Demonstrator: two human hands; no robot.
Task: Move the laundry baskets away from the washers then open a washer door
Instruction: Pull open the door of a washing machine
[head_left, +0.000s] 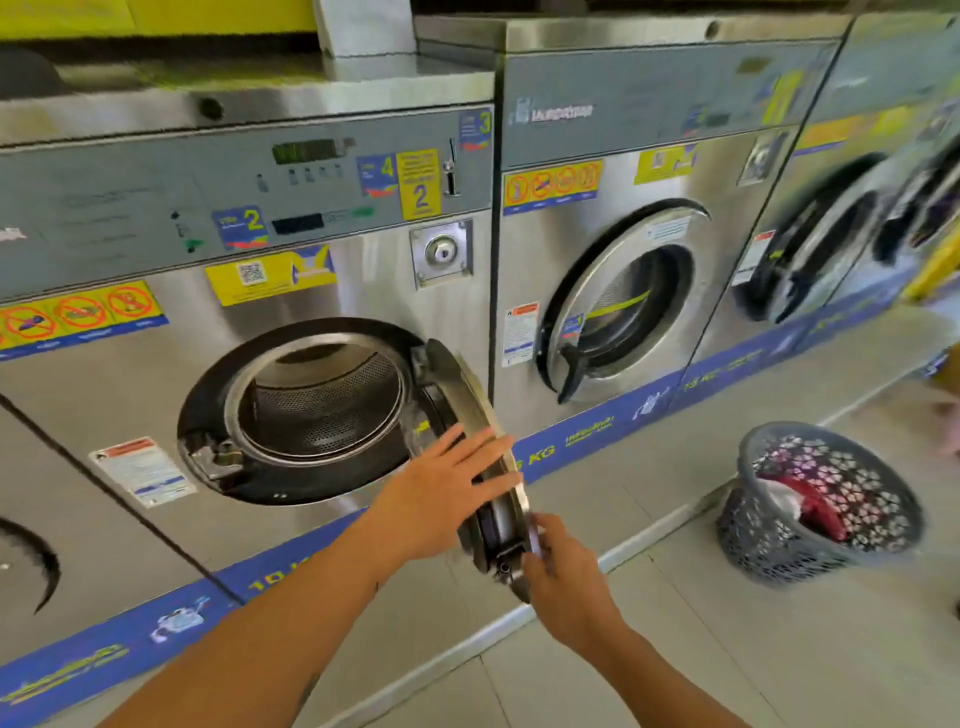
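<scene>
I am steadying the open washer door (470, 415) with my left grip (441, 493) spread flat against its inner face, my right grip (558, 564) pinching its lower rim, the laundry basket (815, 504) sitting clear, well right of both.

A yellow sticker with a QR code (270, 275) sits on the steel front, under the grey control panel (156, 208). On this panel there is a small green display (306, 151) and blue number labels. A round coin lock (441, 253) is at the right of the sticker. A blue strip with yellow text (571, 441) runs along the base. The floor has pale tiles (727, 649).
</scene>
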